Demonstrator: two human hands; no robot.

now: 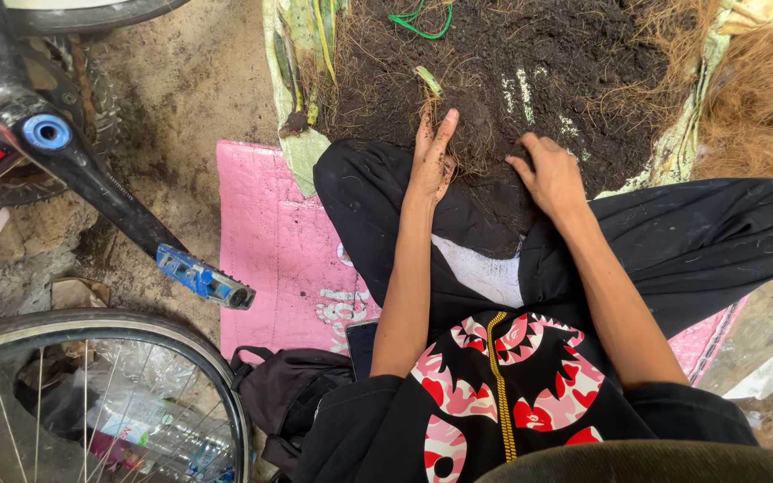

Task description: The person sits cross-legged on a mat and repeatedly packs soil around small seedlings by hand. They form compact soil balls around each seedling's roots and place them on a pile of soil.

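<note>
Down at the hands first, then outward:

Left hand: fingers stretched out and held together, palm turned inward, pressed edge-on against a clump of dark soil and roots; it grips nothing, and soil clings to the fingers.

Right hand: fingers curled loosely down into the same clump from the other side; whether they close on any roots is hard to tell, since the fingertips sink into the dark matter.

Clump: sits between the two hands, at the near edge of the soil pile, just above the person's knees.

Soil pile: dark, threaded with fine brown root fibres, spread over a pale green sheet; a loop of green string lies at its far edge.

Dry fibre heap: tan, straw-like, at the right of the pile.

Legs: in black trousers, crossed, dusted with soil and fibres, touching the pile's near edge.

Top: black with red, pink and white patches and a yellow zip down the middle.

Mat: pink, under the legs, on the bare ground.

Bag: black, beside the mat's near corner.

Bicycle: to the left, with a black crank arm and blue pedal, and a spoked wheel below it.

Plastic bottle: lying behind the spokes.
</note>
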